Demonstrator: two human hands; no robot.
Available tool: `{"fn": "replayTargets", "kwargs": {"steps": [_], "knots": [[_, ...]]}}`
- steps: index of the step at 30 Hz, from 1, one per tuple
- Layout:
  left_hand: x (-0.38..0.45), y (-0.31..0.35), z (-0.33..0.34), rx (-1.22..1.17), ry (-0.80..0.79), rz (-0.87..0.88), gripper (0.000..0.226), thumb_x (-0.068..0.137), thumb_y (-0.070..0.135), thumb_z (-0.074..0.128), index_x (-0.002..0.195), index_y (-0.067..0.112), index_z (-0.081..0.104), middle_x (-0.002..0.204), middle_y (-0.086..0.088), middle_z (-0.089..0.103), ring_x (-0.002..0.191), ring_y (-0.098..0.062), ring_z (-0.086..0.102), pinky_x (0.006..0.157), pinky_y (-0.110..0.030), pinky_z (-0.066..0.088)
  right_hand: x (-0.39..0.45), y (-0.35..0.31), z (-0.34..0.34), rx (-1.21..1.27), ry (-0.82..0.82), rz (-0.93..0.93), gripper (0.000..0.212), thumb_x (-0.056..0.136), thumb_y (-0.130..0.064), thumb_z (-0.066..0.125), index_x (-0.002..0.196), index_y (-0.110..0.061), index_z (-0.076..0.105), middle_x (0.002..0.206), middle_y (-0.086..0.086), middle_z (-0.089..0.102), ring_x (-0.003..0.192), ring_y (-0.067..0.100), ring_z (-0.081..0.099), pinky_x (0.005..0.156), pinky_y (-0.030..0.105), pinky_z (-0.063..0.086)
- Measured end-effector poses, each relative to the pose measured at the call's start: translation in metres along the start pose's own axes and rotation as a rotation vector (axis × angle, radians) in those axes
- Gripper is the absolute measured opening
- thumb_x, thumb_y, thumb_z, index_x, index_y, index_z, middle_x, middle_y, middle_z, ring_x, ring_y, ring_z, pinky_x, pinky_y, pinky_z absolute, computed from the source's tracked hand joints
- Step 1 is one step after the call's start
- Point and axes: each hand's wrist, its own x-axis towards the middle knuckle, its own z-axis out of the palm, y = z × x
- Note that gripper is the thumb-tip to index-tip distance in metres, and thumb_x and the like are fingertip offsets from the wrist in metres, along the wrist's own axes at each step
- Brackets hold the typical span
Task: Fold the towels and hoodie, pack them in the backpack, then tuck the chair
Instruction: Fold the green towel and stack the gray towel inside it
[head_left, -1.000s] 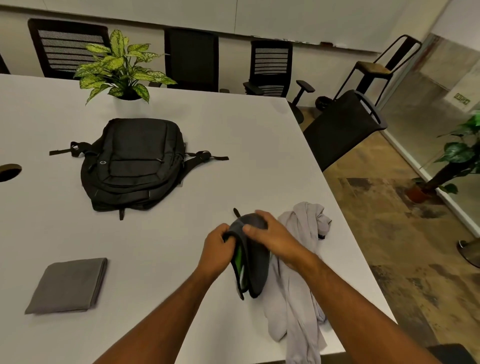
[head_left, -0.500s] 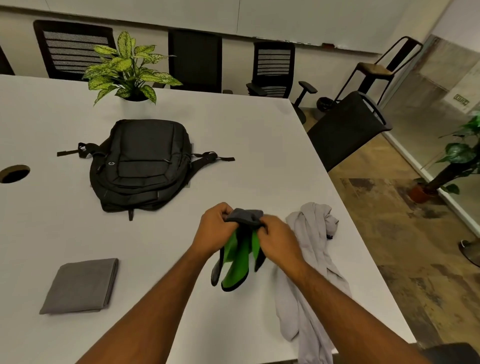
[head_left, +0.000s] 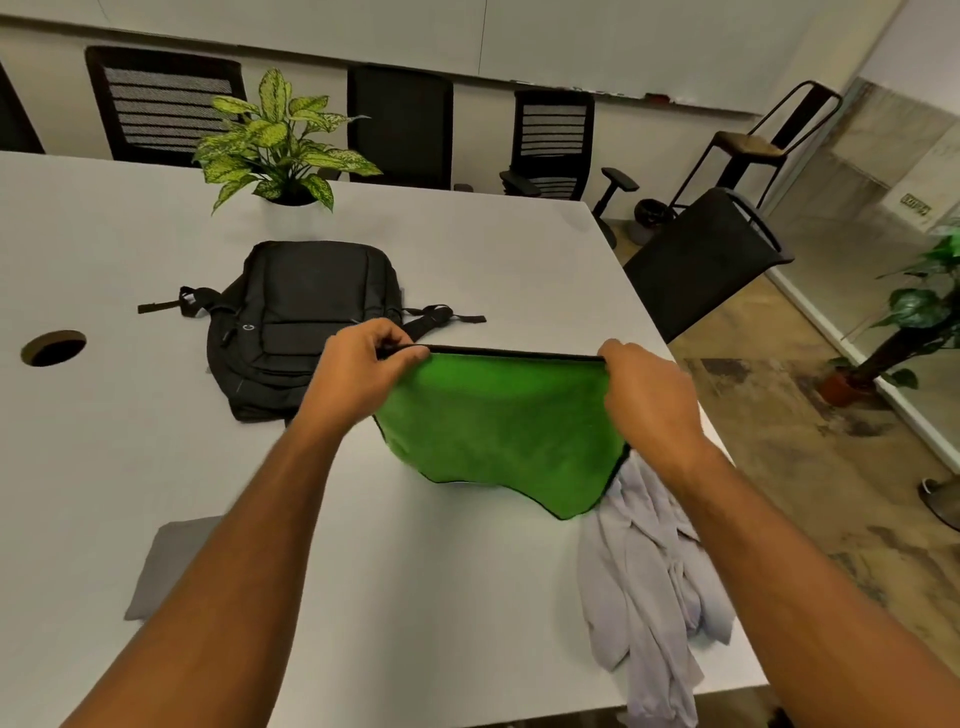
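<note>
Second towel spread for folding; packing not begun.

Left hand (head_left: 363, 364) and right hand (head_left: 644, 389) fingers pinch the green black-edged towel (head_left: 498, 431) above the white table (head_left: 467, 249); folded grey towel (head_left: 156, 566) at 7 o'clock, crumpled pale hoodie (head_left: 649, 582) at 5, closed black backpack (head_left: 306, 322) at 11.

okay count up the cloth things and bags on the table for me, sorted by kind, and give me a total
Towels: 2, a green towel stretched between the left hand and right hand, and a folded grey towel
Hoodies: 1, the pale grey hoodie, still unfolded
Backpacks: 1, the black backpack
Total: 4
</note>
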Motion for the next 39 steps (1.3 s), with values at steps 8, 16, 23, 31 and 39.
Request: {"fn": "replayTargets", "kwargs": {"steps": [8,16,23,31,39], "knots": [[-0.02,-0.002,-0.066,-0.39,-0.437,-0.085,0.045,0.059,0.054,0.09,0.079,0.015,0.078,0.079,-0.007,0.075,0.071,-0.012,0.068,0.067,-0.024,0.056,0.005,0.011,-0.054,0.104,-0.585,-0.125,0.014,0.102,-0.028,0.058,0.109,-0.022,0.067,0.103,-0.005,0.061,0.09,0.016,0.055,0.069,0.029,0.038],[-0.007,-0.027,-0.076,-0.365,-0.364,-0.166,0.025,0.077,0.032,0.08,0.084,0.008,0.075,0.08,-0.011,0.075,0.07,-0.015,0.068,0.066,-0.025,0.056,0.034,0.006,-0.046,0.3,-0.511,-0.1,0.004,0.098,-0.024,0.064,0.1,-0.024,0.068,0.099,-0.005,0.065,0.09,0.015,0.06,0.074,0.032,0.044],[0.018,-0.116,-0.015,0.096,-0.215,-0.213,0.01,0.085,0.014,0.079,0.083,0.022,0.073,0.082,0.001,0.075,0.077,-0.013,0.069,0.078,-0.033,0.055,0.057,-0.016,0.107,0.215,-0.292,-0.021,0.02,0.096,-0.014,0.061,0.112,-0.016,0.073,0.112,0.013,0.062,0.1,0.031,0.057,0.076,0.034,0.041],[0.034,-0.186,0.064,0.377,0.038,-0.259,0.01,0.091,0.012,0.07,0.083,0.015,0.075,0.085,-0.003,0.063,0.076,-0.021,0.062,0.073,-0.042,0.056,0.058,-0.033,0.235,0.173,-0.214,0.0,0.018,0.08,0.011,0.054,0.084,-0.003,0.065,0.09,0.013,0.049,0.075,0.029,0.05,0.058,0.035,0.039],[-0.019,-0.203,0.158,0.324,0.109,-0.25,0.009,0.098,0.023,0.062,0.092,0.016,0.064,0.091,-0.002,0.062,0.083,-0.025,0.06,0.072,-0.038,0.046,0.02,-0.08,0.293,0.328,-0.154,-0.12,0.016,0.093,-0.007,0.052,0.08,-0.015,0.058,0.077,0.005,0.06,0.068,0.028,0.059,0.058,0.037,0.044]]}}
